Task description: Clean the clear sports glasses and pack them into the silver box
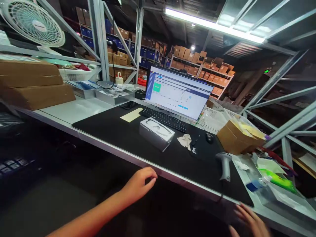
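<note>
My left hand [144,181] is at the front edge of the desk, loosely curled, thumb close to the bent fingers, with nothing visible in it. At the lower right, my right hand [251,220] is partly cut off and slightly blurred; its fingers are apart and it holds nothing I can see. Beyond my left hand a black-and-white box [156,133] with a device pictured on top sits on the black desk mat [108,126]. A grey barcode scanner [225,166] lies on the mat, above and left of my right hand.
Behind the box are a keyboard [163,119], a monitor [177,93] and a yellow paper [131,115]. Crumpled paper [185,141] and a mouse [209,137] lie rightward. An open carton [232,136] and a plastic bottle [258,183] flank the right; stacked cartons [37,95] stand left.
</note>
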{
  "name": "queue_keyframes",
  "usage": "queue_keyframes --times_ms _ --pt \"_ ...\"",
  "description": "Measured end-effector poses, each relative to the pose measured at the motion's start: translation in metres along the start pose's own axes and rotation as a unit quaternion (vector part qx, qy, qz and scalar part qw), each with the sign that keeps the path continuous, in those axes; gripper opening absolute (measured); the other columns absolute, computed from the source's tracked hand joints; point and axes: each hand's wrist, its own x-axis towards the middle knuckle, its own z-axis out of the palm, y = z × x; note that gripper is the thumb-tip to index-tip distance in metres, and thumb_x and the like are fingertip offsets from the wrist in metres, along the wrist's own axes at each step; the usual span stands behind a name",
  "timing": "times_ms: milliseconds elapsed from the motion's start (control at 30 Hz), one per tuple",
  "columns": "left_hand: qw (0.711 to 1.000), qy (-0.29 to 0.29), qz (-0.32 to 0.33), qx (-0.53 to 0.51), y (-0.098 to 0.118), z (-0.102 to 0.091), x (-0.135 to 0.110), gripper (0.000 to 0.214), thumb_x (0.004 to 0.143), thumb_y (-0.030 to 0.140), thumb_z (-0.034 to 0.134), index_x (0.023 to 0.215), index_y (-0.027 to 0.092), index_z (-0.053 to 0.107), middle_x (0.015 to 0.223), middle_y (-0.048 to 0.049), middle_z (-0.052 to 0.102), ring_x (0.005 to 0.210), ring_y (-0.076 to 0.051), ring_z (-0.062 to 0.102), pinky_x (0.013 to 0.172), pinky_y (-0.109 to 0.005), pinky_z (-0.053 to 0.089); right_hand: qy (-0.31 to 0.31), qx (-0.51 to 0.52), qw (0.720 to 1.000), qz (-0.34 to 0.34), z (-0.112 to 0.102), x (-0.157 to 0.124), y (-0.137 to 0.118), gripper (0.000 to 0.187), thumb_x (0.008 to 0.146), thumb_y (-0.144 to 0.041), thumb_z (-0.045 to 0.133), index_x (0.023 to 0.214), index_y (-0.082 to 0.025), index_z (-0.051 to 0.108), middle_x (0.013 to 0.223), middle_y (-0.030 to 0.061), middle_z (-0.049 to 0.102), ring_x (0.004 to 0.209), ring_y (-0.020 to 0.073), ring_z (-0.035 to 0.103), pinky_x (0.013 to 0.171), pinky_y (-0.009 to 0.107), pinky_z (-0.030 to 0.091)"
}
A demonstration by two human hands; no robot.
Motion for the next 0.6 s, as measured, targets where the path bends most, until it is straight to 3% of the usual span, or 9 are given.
queue_keyframes --times_ms 67,167,233,300,367,433,533,600 --pt "1.000 -0.008 0.007 -0.015 -0.005 -0.010 -0.005 0.016 0.091 0.024 0.051 0.086 0.021 0.066 0.089 -0.0032 0.070 0.084 -0.017 0.066 0.079 -0.029 0.052 -0.053 -0.016 0.997 -0.058 0.045 0.041 -0.045 0.072 0.082 -0.041 0.068 0.146 -0.052 0.038 0.147 0.0049 0.046 0.120 0.0358 0.061 0.097 0.059 0.055" --pt "0.999 -0.020 0.007 -0.043 -0.011 -0.031 -0.008 0.016 0.092 0.026 0.052 0.089 0.021 0.067 0.092 -0.0036 0.071 0.088 -0.018 0.066 0.081 -0.029 0.051 -0.120 0.001 0.984 -0.131 0.125 0.128 -0.109 0.091 0.080 -0.040 0.072 0.156 -0.036 0.023 0.161 0.0104 0.025 0.147 0.0352 0.033 0.113 0.056 0.042" --pt "0.998 -0.026 -0.003 -0.057 -0.017 -0.049 -0.008 0.017 0.092 0.029 0.053 0.091 0.021 0.067 0.092 -0.0038 0.070 0.089 -0.019 0.065 0.083 -0.031 0.051 -0.139 -0.007 0.981 -0.138 0.170 0.182 -0.137 0.104 0.074 -0.041 0.078 0.158 -0.029 0.018 0.164 0.0146 0.017 0.152 0.0360 0.020 0.117 0.058 0.033" --pt "0.997 -0.025 -0.014 -0.066 -0.025 -0.066 -0.005 0.019 0.094 0.032 0.051 0.091 0.021 0.067 0.092 -0.0037 0.070 0.089 -0.019 0.065 0.083 -0.032 0.050 -0.166 -0.010 0.979 -0.118 0.202 0.222 -0.151 0.113 0.066 -0.039 0.082 0.158 -0.023 0.019 0.161 0.0201 0.022 0.151 0.0376 0.021 0.118 0.058 0.030" --pt "0.997 -0.010 -0.032 -0.076 -0.038 -0.081 -0.002 0.019 0.093 0.034 0.053 0.092 0.021 0.067 0.094 -0.0041 0.069 0.090 -0.020 0.065 0.085 -0.034 0.051 -0.202 0.003 0.974 -0.103 0.220 0.246 -0.151 0.108 0.062 -0.033 0.082 0.155 -0.019 0.029 0.153 0.0210 0.037 0.145 0.0370 0.034 0.117 0.056 0.030" --pt "0.994 0.043 -0.062 -0.085 -0.057 -0.094 0.006 0.023 0.088 0.037 0.061 0.106 0.022 0.065 0.106 -0.0066 0.067 0.098 -0.022 0.065 0.091 -0.039 0.052 -0.224 0.031 0.968 -0.105 0.226 0.256 -0.140 0.099 0.062 -0.032 0.079 0.151 -0.020 0.037 0.147 0.0182 0.045 0.140 0.0351 0.043 0.118 0.054 0.030" --pt "0.978 0.152 -0.096 -0.109 -0.088 -0.114 0.025 0.089 0.072 0.048 0.079 0.145 0.024 0.036 0.144 -0.0173 0.047 0.131 -0.033 0.051 0.110 -0.054 0.042 -0.236 0.096 0.961 -0.104 0.217 0.254 -0.114 0.098 0.066 -0.043 0.077 0.152 -0.025 0.034 0.153 0.0153 0.042 0.142 0.0359 0.040 0.119 0.058 0.026" --pt "0.974 0.155 -0.098 -0.132 -0.100 -0.127 0.041 0.129 0.059 0.059 0.086 0.156 0.022 0.009 0.159 -0.0246 0.023 0.145 -0.040 0.033 0.116 -0.062 0.031 -0.259 0.141 0.951 -0.097 0.204 0.248 -0.100 0.102 0.066 -0.049 0.077 0.154 -0.028 0.031 0.156 0.0136 0.039 0.144 0.0371 0.037 0.118 0.059 0.027"
